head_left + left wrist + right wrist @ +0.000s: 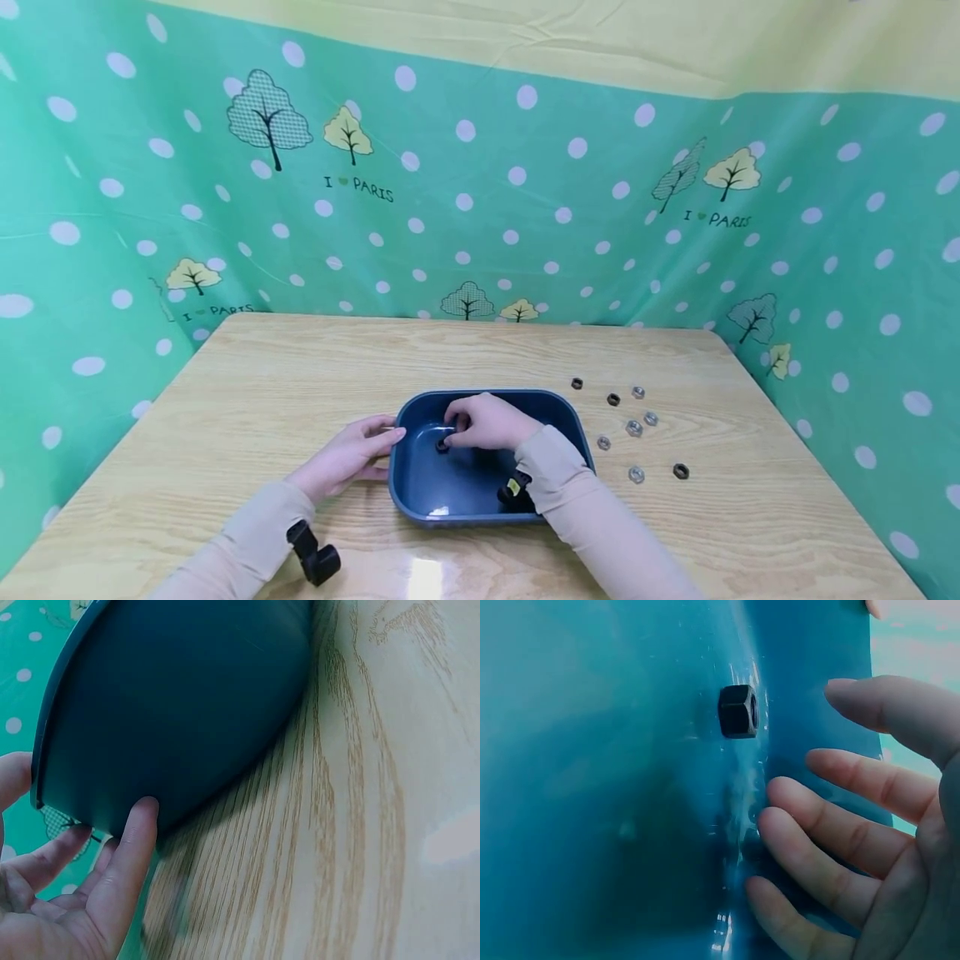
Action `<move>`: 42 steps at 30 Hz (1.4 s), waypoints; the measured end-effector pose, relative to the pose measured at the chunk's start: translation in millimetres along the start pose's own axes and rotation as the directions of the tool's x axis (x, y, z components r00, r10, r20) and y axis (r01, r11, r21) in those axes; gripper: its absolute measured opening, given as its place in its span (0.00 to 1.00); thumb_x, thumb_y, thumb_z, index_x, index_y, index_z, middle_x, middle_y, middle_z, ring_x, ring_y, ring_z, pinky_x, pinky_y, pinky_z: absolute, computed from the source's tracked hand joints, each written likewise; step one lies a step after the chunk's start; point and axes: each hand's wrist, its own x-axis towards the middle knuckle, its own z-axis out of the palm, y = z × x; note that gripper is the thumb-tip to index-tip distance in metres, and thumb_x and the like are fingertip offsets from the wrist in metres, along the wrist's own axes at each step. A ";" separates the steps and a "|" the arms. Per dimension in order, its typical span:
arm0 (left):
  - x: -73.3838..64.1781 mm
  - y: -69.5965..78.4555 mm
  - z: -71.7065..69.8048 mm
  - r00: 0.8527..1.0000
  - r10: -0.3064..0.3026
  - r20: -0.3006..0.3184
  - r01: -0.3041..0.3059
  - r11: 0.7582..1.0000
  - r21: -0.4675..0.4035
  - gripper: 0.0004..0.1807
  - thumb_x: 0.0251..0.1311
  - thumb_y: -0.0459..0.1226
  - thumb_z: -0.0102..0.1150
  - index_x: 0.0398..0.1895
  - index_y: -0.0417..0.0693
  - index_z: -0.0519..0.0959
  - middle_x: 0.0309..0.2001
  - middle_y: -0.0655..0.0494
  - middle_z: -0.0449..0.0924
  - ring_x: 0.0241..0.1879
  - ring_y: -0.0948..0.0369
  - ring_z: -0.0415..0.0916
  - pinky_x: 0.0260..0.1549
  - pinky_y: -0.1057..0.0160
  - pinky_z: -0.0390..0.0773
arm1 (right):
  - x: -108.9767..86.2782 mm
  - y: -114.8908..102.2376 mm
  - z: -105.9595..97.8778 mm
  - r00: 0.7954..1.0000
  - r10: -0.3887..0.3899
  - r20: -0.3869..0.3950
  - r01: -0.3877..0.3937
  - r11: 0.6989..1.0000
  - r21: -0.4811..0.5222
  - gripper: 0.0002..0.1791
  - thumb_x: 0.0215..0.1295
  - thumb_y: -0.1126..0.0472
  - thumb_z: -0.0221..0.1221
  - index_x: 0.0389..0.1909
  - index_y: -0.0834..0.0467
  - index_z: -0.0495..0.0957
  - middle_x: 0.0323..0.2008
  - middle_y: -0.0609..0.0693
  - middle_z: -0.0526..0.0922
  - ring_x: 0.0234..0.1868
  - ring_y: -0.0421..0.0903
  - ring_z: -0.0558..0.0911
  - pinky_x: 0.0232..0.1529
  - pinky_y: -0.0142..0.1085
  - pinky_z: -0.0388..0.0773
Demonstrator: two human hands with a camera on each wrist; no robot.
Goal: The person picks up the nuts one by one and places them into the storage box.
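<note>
A dark blue plastic tray (450,487) with rounded corners stands on the wooden table. My left hand (347,454) holds its left side, thumb at the rim and fingers against the outer wall (180,712). Inside the tray, towards its left end, lies a single black hex nut (442,446). Over it reaches my right hand (491,422), with loosely bent fingers. In the right wrist view the nut (738,712) lies by the bend between floor and wall, apart from the spread fingertips (786,793), and nothing is held.
To the right of the tray, loose hex nuts lie scattered on the table (300,367): several silver ones, such as a silver nut (634,428), and black ones, such as a black nut (681,471). A green dotted curtain (465,225) hangs behind and at both sides.
</note>
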 end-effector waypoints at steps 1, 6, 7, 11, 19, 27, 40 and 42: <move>0.1 0.1 0.2 1.000 -0.002 -0.006 0.002 1.000 -0.002 0.38 0.67 0.48 0.51 0.69 0.31 0.53 0.63 0.31 0.64 0.61 0.41 0.68 0.47 0.50 0.81 | -0.2 0.6 -0.6 1.000 0.000 0.000 0.000 1.000 0.005 0.15 0.58 0.54 0.65 0.44 0.54 0.80 0.24 0.41 0.77 0.22 0.35 0.72 0.23 0.26 0.71; -0.8 1.1 1.3 1.000 -0.009 -0.019 0.009 1.000 -0.004 0.37 0.67 0.47 0.51 0.68 0.31 0.54 0.63 0.31 0.64 0.62 0.40 0.66 0.47 0.50 0.81 | -1.3 2.9 -2.9 1.000 -0.007 0.020 0.006 0.998 0.059 0.15 0.59 0.54 0.63 0.45 0.55 0.79 0.27 0.42 0.78 0.26 0.36 0.74 0.27 0.27 0.72; -1.1 1.1 1.7 1.000 -0.011 -0.018 0.011 1.000 -0.003 0.37 0.67 0.47 0.51 0.68 0.31 0.54 0.63 0.30 0.64 0.62 0.40 0.66 0.47 0.50 0.81 | -2.0 3.0 -3.6 1.000 -0.009 0.025 0.008 0.997 0.074 0.15 0.60 0.54 0.63 0.46 0.55 0.79 0.28 0.42 0.79 0.27 0.37 0.74 0.28 0.28 0.72; -1.8 0.5 3.3 1.000 -0.013 -0.003 0.013 1.000 0.006 0.38 0.67 0.47 0.51 0.68 0.29 0.52 0.64 0.30 0.63 0.62 0.40 0.66 0.47 0.50 0.81 | -5.9 4.2 -7.4 0.999 -0.005 0.049 0.000 0.993 0.118 0.15 0.61 0.53 0.61 0.47 0.55 0.79 0.32 0.43 0.80 0.32 0.39 0.76 0.35 0.31 0.74; -2.1 0.6 4.3 1.000 -0.015 -0.019 0.015 1.000 0.009 0.36 0.68 0.46 0.50 0.68 0.30 0.54 0.63 0.31 0.65 0.61 0.41 0.68 0.46 0.50 0.82 | -13.1 -0.2 -26.9 0.998 -0.042 0.048 0.036 0.992 0.117 0.16 0.64 0.55 0.59 0.49 0.58 0.78 0.38 0.46 0.82 0.38 0.40 0.78 0.41 0.32 0.76; 0.3 -1.8 -0.2 1.000 0.011 -0.004 -0.011 1.000 -0.014 0.42 0.64 0.50 0.54 0.68 0.28 0.52 0.62 0.31 0.66 0.59 0.44 0.71 0.45 0.51 0.82 | -29.2 -10.4 -51.3 0.995 -0.075 0.069 0.068 0.993 0.093 0.17 0.65 0.56 0.57 0.50 0.61 0.77 0.39 0.49 0.82 0.41 0.42 0.79 0.43 0.34 0.78; -0.7 -0.8 -0.6 1.000 0.010 0.005 -0.010 0.999 -0.032 0.39 0.67 0.47 0.51 0.69 0.29 0.51 0.63 0.30 0.65 0.58 0.46 0.72 0.46 0.52 0.81 | -68.4 -1.2 -76.2 0.998 -0.061 0.030 0.061 0.998 -0.003 0.12 0.66 0.57 0.57 0.47 0.56 0.79 0.42 0.50 0.82 0.41 0.41 0.79 0.44 0.33 0.78; 0.2 -1.6 -0.8 1.000 0.008 0.003 -0.008 0.999 -0.033 0.40 0.66 0.48 0.52 0.69 0.29 0.51 0.62 0.31 0.65 0.58 0.47 0.73 0.46 0.52 0.82 | -76.7 5.0 -77.6 0.998 -0.062 0.009 0.062 0.998 -0.015 0.12 0.66 0.57 0.57 0.48 0.56 0.79 0.43 0.51 0.82 0.42 0.41 0.79 0.44 0.34 0.78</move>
